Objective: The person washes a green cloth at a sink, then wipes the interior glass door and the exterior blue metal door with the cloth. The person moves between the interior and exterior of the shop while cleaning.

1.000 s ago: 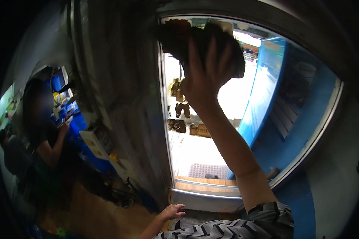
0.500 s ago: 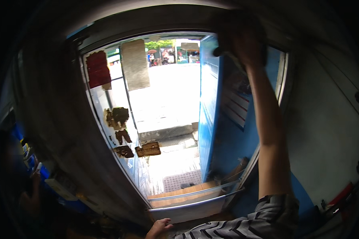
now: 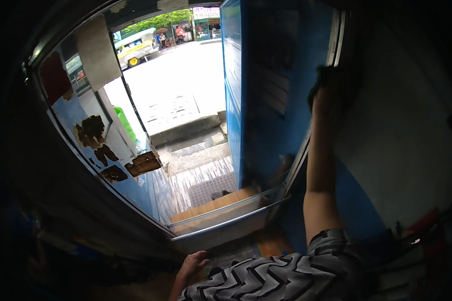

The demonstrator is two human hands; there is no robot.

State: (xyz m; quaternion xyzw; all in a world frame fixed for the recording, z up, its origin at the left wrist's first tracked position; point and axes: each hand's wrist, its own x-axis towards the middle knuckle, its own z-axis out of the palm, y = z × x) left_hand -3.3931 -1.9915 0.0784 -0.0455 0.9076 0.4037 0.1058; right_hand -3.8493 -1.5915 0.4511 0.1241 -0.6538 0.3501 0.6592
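My right hand (image 3: 325,95) is raised at the right side of a glass pane's frame, closed around a dark, bunched thing that looks like a cloth (image 3: 347,83). The cloth lies against the right upright of the metal frame (image 3: 297,163), though shadow hides much of it and of my fingers. Down at the lower middle, my left hand (image 3: 192,262) is in front of me, below the frame's bottom rail (image 3: 226,223), with fingers apart and nothing in it. My patterned black-and-grey shirt (image 3: 271,276) fills the lower edge.
A blue door (image 3: 233,95) stands open beyond the glass. Torn brown sticker remains (image 3: 144,163), a red patch (image 3: 54,75) and a pale sheet (image 3: 97,52) cling to the left side. Outside are a step (image 3: 186,128), a bright street and a passing vehicle (image 3: 135,47).
My right hand has come down from the frame's top right corner to its right upright, the cloth with it. The view has shifted, and a vehicle now shows in the street.
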